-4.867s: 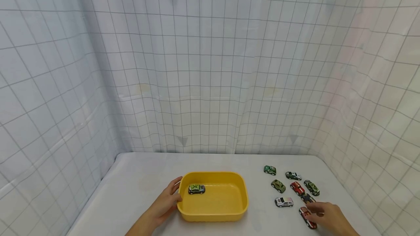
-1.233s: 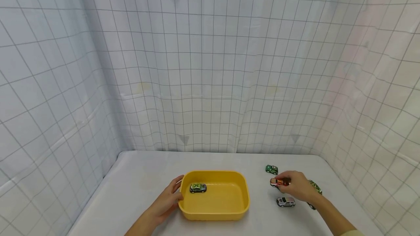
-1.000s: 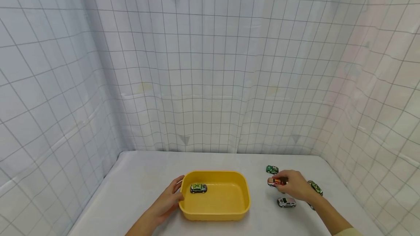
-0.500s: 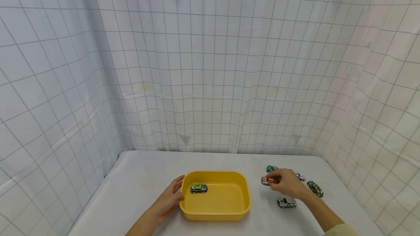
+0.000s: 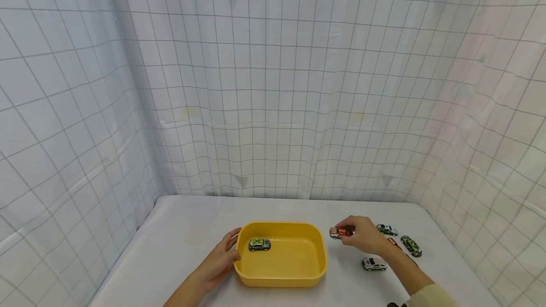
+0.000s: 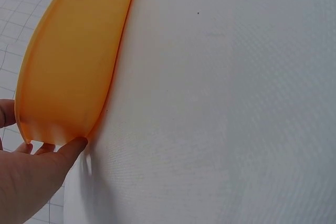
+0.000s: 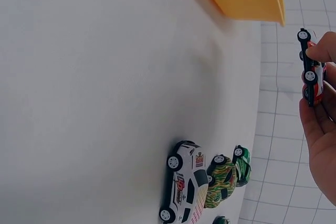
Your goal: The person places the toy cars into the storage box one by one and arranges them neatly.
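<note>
The right hand (image 5: 362, 235), fingers pinching a red car (image 5: 337, 232), has shifted left, nearing the tray (image 5: 279, 283) at lower centre; the left hand's (image 5: 216, 262) fingers grip its left end.

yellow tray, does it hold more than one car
No, the head view shows just one green-patterned car inside the yellow tray.

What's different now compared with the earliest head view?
The right hand has lifted a red-and-white car from the near right of the table and carried it leftward and farther back, toward the right side of the yellow tray. Unchanged: the left hand holds the tray's left end, with one green car inside.
</note>
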{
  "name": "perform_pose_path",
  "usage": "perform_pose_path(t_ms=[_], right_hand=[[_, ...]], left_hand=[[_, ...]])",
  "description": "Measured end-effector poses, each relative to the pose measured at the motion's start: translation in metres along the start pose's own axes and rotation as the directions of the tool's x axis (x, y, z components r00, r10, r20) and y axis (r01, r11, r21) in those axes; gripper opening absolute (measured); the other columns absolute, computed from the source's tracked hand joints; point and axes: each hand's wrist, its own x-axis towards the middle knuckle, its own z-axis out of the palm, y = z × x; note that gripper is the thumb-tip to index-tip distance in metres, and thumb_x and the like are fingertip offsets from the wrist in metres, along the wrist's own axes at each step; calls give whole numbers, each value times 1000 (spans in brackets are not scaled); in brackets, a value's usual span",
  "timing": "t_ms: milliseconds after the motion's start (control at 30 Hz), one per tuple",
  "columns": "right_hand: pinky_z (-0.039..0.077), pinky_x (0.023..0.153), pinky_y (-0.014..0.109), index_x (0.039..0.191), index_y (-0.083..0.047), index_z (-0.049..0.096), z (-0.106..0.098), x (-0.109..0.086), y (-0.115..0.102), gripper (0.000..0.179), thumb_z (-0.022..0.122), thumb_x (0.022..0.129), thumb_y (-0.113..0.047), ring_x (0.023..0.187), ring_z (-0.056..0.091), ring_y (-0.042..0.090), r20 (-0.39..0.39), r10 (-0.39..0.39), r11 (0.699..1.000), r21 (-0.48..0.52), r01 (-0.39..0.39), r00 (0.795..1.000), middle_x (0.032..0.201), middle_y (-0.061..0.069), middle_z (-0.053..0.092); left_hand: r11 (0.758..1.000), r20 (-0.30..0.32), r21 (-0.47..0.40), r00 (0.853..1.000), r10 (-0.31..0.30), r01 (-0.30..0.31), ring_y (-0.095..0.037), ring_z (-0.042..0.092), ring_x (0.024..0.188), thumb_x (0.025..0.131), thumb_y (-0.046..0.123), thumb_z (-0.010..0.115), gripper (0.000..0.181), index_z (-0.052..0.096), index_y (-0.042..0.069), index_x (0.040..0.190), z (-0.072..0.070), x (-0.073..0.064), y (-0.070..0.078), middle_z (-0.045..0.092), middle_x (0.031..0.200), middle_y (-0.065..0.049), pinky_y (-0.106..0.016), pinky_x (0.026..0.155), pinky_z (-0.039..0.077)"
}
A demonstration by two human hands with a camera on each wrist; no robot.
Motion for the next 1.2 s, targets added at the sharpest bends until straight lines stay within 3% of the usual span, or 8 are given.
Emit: perform_pose_path(t_ms=[1200], right_hand=[[56, 76, 28, 109, -3, 77, 43, 42, -43, 29, 80, 81, -8, 85, 61, 14, 79, -68, 996, 68, 63, 995, 101, -1, 70]], left_hand=[[1000, 23, -3, 1000, 18, -17, -49, 23, 149, 85, -9, 51, 86, 17, 5, 163, 1, -2, 1, 10, 167, -30, -56, 106, 43]])
